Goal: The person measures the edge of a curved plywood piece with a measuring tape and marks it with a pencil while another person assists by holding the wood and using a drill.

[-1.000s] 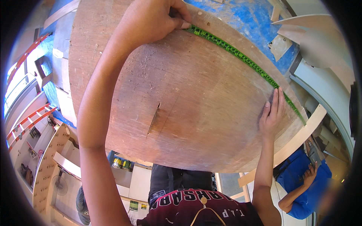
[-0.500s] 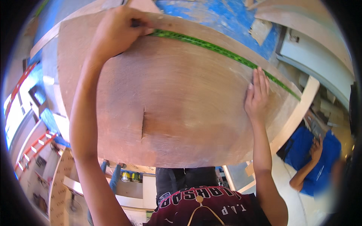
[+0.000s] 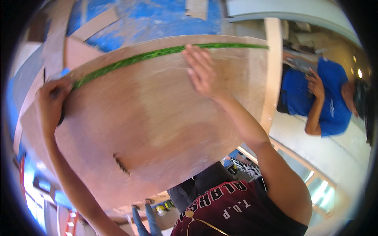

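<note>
A bright green tape measure [image 3: 130,59] is drawn out along the far edge of a large brown plywood sheet [image 3: 157,102]. At the sheet's far left, my left hand [image 3: 53,98] is closed round the tape's near end, with a dark part, probably its case, mostly hidden in the fingers. My right hand [image 3: 202,72] lies flat with fingers stretched out, its fingertips at the tape near mid-length. The tape's other end meets a pale wooden strip [image 3: 272,74] along the sheet's right side. A short dark slot [image 3: 121,164] shows in the plywood.
To the right, a person in a blue shirt [image 3: 334,96] holds a hand up near a grey object. Blue-covered floor [image 3: 157,19] with wood offcuts [image 3: 94,24] stretches beyond the sheet. An orange ladder [image 3: 71,224] stands at the lower left.
The view has swung to the right, so the sheet and both hands sit further left in the picture and the co-worker shows more fully. Both hands stay at the tape.
</note>
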Available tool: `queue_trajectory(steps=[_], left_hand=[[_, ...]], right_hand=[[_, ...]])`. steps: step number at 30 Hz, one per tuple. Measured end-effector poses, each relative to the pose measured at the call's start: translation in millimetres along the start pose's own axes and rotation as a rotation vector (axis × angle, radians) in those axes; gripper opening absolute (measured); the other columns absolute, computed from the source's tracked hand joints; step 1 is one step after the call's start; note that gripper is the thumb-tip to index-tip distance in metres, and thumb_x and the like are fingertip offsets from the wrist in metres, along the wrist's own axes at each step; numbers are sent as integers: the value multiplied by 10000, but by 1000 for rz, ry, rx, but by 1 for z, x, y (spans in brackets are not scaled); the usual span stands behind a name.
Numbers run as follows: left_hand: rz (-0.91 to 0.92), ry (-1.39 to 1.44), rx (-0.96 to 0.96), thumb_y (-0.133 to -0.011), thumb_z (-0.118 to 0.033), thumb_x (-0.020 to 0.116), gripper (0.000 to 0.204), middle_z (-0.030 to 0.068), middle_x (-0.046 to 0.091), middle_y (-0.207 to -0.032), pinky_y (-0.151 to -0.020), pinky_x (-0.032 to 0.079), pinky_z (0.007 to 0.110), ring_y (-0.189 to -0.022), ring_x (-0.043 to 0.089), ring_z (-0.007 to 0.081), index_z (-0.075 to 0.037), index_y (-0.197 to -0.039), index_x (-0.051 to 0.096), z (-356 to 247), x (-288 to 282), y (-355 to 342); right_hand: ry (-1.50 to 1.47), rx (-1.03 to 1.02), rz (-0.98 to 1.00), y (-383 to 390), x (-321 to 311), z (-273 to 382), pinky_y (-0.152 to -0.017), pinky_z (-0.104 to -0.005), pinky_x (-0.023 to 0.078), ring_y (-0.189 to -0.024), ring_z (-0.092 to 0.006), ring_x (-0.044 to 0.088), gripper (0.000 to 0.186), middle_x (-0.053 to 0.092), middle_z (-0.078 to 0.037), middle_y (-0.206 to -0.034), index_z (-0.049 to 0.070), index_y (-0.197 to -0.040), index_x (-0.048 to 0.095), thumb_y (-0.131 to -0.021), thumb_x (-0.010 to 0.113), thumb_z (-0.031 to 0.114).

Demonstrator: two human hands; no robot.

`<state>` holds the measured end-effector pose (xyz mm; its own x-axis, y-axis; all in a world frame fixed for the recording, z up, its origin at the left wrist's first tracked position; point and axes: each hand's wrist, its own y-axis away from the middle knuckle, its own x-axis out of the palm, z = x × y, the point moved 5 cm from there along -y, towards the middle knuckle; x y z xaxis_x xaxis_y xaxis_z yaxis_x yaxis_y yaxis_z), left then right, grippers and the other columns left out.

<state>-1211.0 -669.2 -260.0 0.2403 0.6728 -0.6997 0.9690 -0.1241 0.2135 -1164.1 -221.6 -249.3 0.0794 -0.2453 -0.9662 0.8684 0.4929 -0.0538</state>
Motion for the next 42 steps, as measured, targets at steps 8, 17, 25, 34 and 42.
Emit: queue_trajectory(steps=[8, 17, 25, 34, 42], left_hand=[[-36, -186, -69, -842, -190, 805, 173, 114, 766, -893, -830, 549, 355, -825, 709, 248, -71, -967, 805, -16, -7, -10], [-45, -72, -36, -815, -142, 818, 156, 115, 761, -852, -838, 563, 347, -803, 711, 237, -80, -958, 819, -29, -10, -8], [-39, -38, -60, -795, -116, 807, 132, 127, 754, -811, -780, 565, 356, -766, 715, 238, -68, -917, 817, -29, -12, -7], [-35, -88, -40, -800, -151, 818, 148, 114, 714, -754, -751, 545, 351, -724, 665, 215, -75, -927, 810, -31, -11, -9], [-52, -60, -15, -792, -140, 820, 144, 91, 711, -751, -733, 535, 336, -706, 644, 200, -73, -919, 810, -29, -10, -14]], right_hand=[[6, 44, -2, -2, 2, 8, -1204, -494, 321, -1426, -353, 460, 489, 494, -150, -1555, 53, -1498, 519, -1022, 511, 166], [15, 40, -17, 0, 6, 4, -1219, -482, 288, -1438, -372, 434, 481, 487, -163, -1560, 31, -1498, 514, -1043, 472, 179], [60, 36, 10, 0, 9, 7, -1219, -479, 288, -1448, -368, 427, 482, 486, -170, -1560, 15, -1503, 503, -1054, 455, 184], [42, 33, 1, 0, 2, 6, -1212, -478, 297, -1437, -362, 440, 488, 493, -147, -1558, 52, -1498, 519, -1026, 506, 174], [22, 28, -7, 1, -6, 1, -1227, -478, 278, -1468, -307, 417, 501, 463, -119, -1586, 79, -1527, 485, -1035, 498, 171]])
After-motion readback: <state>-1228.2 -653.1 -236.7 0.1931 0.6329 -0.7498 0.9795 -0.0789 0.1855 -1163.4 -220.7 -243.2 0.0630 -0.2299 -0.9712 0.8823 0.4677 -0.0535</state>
